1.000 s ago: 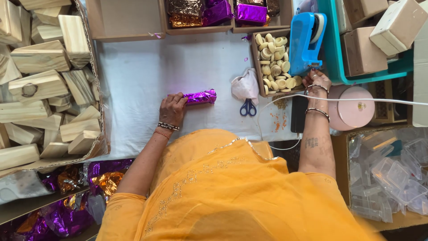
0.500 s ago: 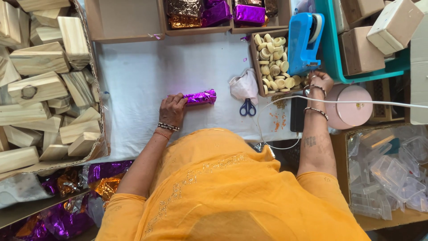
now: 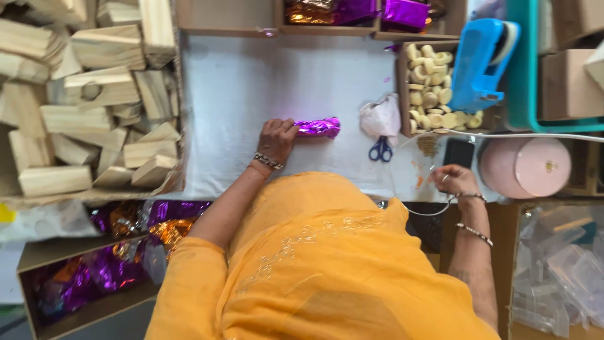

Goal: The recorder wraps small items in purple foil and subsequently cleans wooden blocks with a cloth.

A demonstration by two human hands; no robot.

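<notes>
My left hand (image 3: 277, 137) presses on the left end of a roll wrapped in shiny purple foil (image 3: 319, 127), which lies on the white table cover (image 3: 251, 82). My right hand (image 3: 453, 179) hovers with curled fingers near the table's front edge, beside a black flat device (image 3: 458, 152) and below a blue tape dispenser (image 3: 481, 63). Whether it holds anything is unclear. A small box of pale round discs (image 3: 431, 88) sits left of the dispenser.
Blue-handled scissors (image 3: 380, 150) and a crumpled white cloth (image 3: 380, 116) lie right of the roll. A pile of wooden blocks (image 3: 94, 94) fills the left. A pink round container (image 3: 525, 167), clear plastic boxes (image 3: 560, 264) and foil sheets (image 3: 126, 252) surround me.
My right hand has drawn back from the tape dispenser toward my body. The left hand stays on the purple roll. The camera view has shifted to the left.
</notes>
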